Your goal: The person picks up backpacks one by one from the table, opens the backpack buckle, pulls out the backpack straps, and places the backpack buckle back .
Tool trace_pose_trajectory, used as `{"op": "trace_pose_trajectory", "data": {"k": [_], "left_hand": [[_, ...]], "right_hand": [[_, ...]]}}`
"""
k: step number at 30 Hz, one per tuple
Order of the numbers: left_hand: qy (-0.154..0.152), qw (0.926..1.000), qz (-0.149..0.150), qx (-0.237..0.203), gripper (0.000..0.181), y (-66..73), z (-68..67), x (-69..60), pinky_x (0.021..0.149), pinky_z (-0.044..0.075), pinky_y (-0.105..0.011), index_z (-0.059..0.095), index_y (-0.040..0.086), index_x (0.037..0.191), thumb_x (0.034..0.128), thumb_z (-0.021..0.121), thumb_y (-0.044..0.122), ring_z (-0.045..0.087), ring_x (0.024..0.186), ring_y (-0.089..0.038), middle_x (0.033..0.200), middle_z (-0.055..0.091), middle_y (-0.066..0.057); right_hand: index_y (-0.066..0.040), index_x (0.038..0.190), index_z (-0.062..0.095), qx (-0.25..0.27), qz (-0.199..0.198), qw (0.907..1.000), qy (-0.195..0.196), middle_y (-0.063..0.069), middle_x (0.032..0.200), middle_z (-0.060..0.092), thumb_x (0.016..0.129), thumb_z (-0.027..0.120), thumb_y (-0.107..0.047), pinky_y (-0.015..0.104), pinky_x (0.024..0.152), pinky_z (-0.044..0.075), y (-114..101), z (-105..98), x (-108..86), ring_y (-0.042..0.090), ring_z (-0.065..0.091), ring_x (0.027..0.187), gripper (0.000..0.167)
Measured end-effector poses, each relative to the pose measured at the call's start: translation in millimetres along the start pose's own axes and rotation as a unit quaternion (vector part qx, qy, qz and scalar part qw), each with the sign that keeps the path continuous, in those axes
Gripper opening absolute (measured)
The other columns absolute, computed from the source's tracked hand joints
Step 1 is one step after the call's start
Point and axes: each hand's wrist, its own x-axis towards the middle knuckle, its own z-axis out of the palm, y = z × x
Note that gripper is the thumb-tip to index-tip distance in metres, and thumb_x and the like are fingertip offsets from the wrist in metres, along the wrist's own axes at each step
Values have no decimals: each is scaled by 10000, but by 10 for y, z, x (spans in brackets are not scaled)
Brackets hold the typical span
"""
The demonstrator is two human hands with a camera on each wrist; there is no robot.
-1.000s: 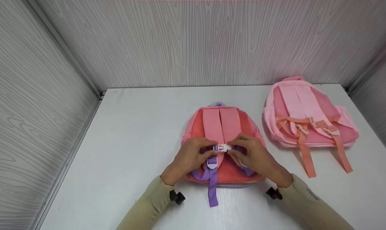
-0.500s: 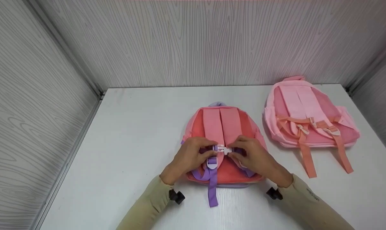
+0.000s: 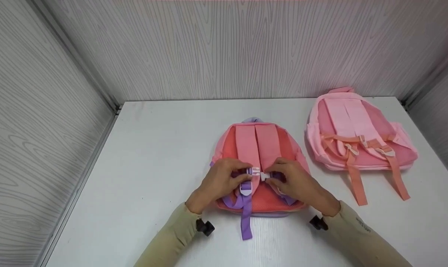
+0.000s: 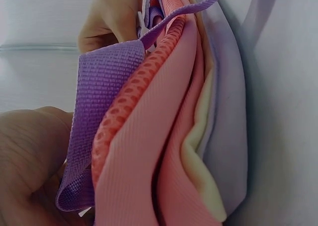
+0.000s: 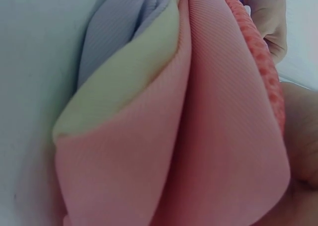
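A coral and pink backpack [image 3: 261,200] lies with its strap side up, lilac at its edges. Over its shoulder straps, my left hand [image 3: 224,178] pinches the pronged white half of a side-release buckle [image 3: 255,171] between thumb and fingers. My right hand [image 3: 296,181] pinches the other white buckle half [image 3: 264,176], which sits slightly lower and just right of the prongs. Purple webbing [image 3: 247,215] hangs below a white strap adjuster [image 3: 246,189]. In the left wrist view, purple webbing [image 4: 104,87] and the bag's side hide the buckle. The bag's pink side [image 5: 218,112] fills the right wrist view.
A second pink backpack [image 3: 352,129] with orange straps [image 3: 353,178] lies at the right on the white table [image 3: 153,155]. Its buckle [image 3: 362,141] is joined. Grey wood-grain panels [image 3: 216,48] stand behind the table and at both sides.
The buckle halves were lined up and meeting a second ago. The right half has since dropped slightly and drawn a little to the right, off the prongs. My left hand has barely moved.
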Motion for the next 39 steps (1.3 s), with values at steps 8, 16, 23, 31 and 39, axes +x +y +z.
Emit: {"op": "trace_pose_trajectory", "data": {"k": [8, 16, 23, 31, 39], "left_hand": [[-52, 9999, -84, 100, 285, 0, 12, -2, 855, 581, -318, 800, 124, 1247, 983, 794, 229, 665, 918, -125, 1062, 782, -6], [-61, 9999, -125, 14, 271, 1, 17, -8, 873, 599, -339, 806, 133, 1232, 978, 800, 226, 684, 914, -106, 1039, 784, 11], [-71, 9998, -142, 69, 283, -8, 27, -10, 868, 604, -331, 800, 120, 1243, 981, 796, 228, 684, 899, -103, 1047, 785, 5], [-84, 9998, -191, -33, 280, -1, 25, -13, 891, 603, -327, 795, 128, 1249, 987, 791, 226, 684, 918, -91, 1090, 783, 16], [-110, 9996, -217, -129, 271, 0, 19, -5, 865, 595, -286, 800, 151, 1238, 982, 798, 239, 687, 898, -80, 1065, 778, 37]], "right_hand": [[-103, 1164, 803, -51, -4, 10000, -84, 9, 1065, 723, 936, 828, -87, 387, 875, 614, 18, 15, -6, 154, 651, 945, 230], [-84, 1108, 821, -250, 22, 9997, -78, 29, 1049, 732, 918, 857, -136, 384, 853, 608, 13, 66, 3, 169, 681, 962, 201], [-80, 1160, 811, -201, 286, 9990, -269, 30, 1084, 717, 932, 843, -149, 394, 901, 613, -22, 77, 17, 159, 671, 986, 240], [-78, 1191, 790, -163, 229, 9985, -460, 39, 1104, 716, 929, 846, -148, 366, 861, 596, -68, 28, 66, 171, 635, 957, 277], [-86, 1241, 768, -27, 213, 9989, -410, 61, 1122, 709, 915, 861, -166, 376, 861, 605, -115, -43, 104, 197, 639, 966, 348]]}}
